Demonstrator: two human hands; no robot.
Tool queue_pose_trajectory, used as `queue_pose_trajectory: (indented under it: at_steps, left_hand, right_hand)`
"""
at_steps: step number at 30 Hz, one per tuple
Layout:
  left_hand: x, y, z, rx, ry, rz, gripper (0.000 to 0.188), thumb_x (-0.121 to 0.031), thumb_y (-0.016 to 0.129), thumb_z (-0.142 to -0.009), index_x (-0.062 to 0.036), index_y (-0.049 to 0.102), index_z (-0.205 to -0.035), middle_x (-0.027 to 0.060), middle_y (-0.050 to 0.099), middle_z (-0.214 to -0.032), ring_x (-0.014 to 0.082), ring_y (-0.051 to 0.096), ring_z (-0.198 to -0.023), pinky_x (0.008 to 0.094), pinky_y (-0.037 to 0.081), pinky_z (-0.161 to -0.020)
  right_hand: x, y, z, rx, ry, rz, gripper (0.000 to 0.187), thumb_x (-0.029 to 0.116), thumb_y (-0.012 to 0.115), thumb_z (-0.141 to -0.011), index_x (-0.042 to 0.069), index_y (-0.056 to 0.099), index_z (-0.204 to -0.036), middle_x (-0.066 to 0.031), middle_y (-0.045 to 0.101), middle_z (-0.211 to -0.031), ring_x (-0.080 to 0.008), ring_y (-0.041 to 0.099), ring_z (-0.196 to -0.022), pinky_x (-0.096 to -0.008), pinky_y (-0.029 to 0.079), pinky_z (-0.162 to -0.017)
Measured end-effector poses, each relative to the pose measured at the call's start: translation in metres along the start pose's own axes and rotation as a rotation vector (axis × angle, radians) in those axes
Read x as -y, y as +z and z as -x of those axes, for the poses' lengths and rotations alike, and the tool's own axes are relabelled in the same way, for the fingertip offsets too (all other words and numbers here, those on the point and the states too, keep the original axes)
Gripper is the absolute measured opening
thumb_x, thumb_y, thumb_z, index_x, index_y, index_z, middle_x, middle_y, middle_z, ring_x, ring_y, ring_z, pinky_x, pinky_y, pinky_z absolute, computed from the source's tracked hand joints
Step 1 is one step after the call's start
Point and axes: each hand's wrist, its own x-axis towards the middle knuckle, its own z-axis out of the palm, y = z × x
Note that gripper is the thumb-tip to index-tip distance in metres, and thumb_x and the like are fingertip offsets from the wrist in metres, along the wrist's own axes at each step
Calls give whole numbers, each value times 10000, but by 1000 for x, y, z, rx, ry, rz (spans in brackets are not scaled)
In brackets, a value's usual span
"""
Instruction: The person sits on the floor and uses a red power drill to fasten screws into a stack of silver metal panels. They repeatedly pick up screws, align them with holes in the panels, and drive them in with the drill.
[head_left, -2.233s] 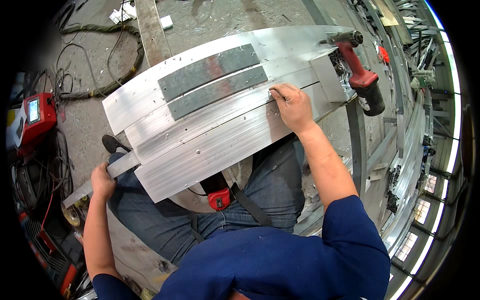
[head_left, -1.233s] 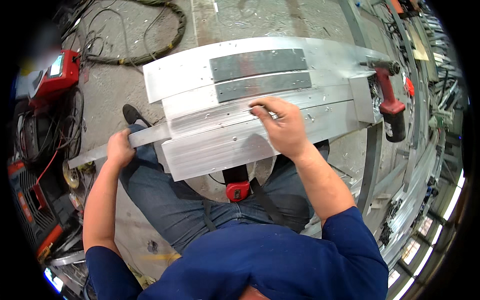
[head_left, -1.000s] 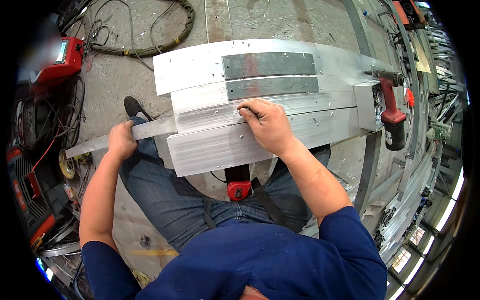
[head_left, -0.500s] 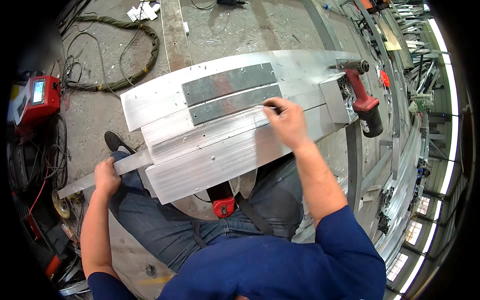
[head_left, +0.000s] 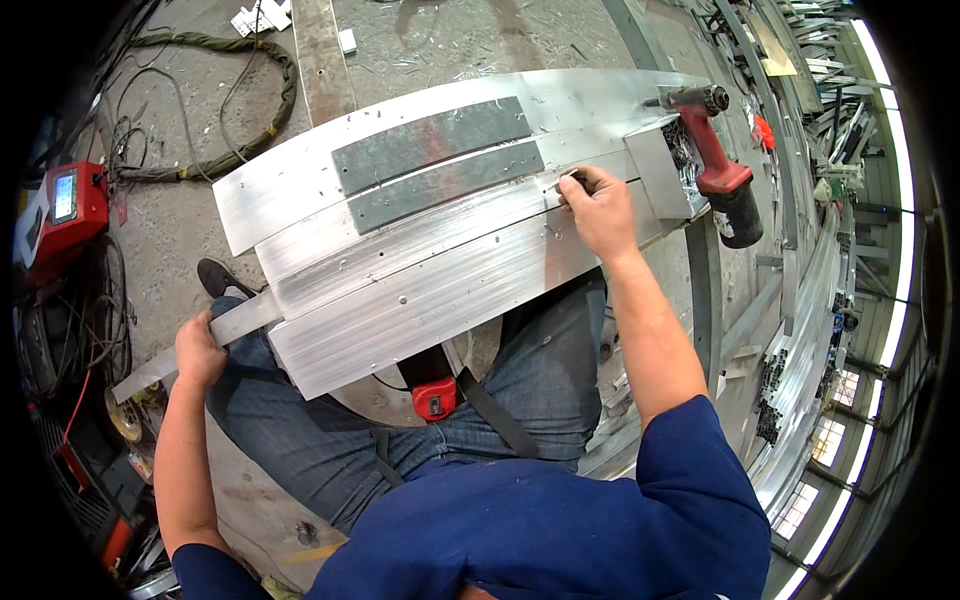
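Observation:
My left hand (head_left: 200,350) is closed around a flat aluminium strip (head_left: 247,318), whose inner end meets the left edge of the metal panels. Over the middle of these silver panels (head_left: 420,312) my right hand (head_left: 602,212) pinches a small, thin metal rivet (head_left: 567,177) between thumb and fingertips. Two dark grey plates lie on the panels, one farther off (head_left: 430,140) and one nearer (head_left: 450,187), with small holes near their ends. Loose metal bits are scattered over the surface.
A red and black cordless rivet gun (head_left: 715,165) rests at the right end, beside an open box (head_left: 660,172) of small metal pieces. A red tape measure (head_left: 434,398) is at my waist. Left stand a red machine (head_left: 75,210) and a thick hose (head_left: 285,105); metal profiles (head_left: 790,400) lie right.
My right hand has shifted right, away from the nearer grey plate, and the rivet in its fingers now shows. My left hand keeps hold of the strip. The whole view has shifted slightly.

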Motion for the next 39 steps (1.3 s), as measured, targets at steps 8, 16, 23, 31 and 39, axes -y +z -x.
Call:
queue_pose_trajectory:
  at_steps: [8, 16, 23, 31, 39]
  left_hand:
    - [2, 3, 0, 2, -9, -31, 288, 56, 623, -649, 16, 659, -932, 293, 675, -919, 481, 646, -962, 509, 511, -838]
    - [0, 1, 0, -9, 22, -13, 290, 57, 610, -644, 20, 656, -928, 294, 669, -908, 488, 638, -960, 516, 505, -835]
    - [-1, 0, 0, -12, 17, -41, 283, 51, 627, -638, 10, 661, -916, 279, 677, -915, 477, 642, -957, 512, 512, -844]
    - [7, 5, -1, 15, 4, -55, 300, 41, 638, -654, 2, 667, -950, 278, 679, -952, 473, 638, -992, 508, 509, -861]
    - [4, 3, -3, 16, 0, -56, 296, 40, 650, -658, -3, 669, -950, 276, 680, -929, 470, 648, -972, 506, 512, -840]
  right_hand:
    - [2, 3, 13, -50, -147, 249, 158, 134, 702, -895, -12, 733, -951, -81, 715, -769, -114, 641, -678, -282, 512, -652]
    - [-5, 2, 14, -80, -146, 273, 148, 134, 720, -877, -3, 730, -930, -129, 726, -840, -200, 680, -723, -320, 529, -686]
    - [0, 5, 16, -77, -188, 301, 133, 123, 716, -882, -4, 708, -924, -132, 724, -863, -199, 687, -757, -334, 527, -695]
    - [10, -1, 14, -23, 5, 59, 396, 89, 631, -955, -49, 509, -1306, -80, 689, -769, -138, 652, -729, -309, 507, -669]
    - [7, -6, 12, 20, -239, 388, 125, 124, 724, -896, 16, 742, -955, -132, 692, -844, -240, 665, -740, -345, 513, -684]
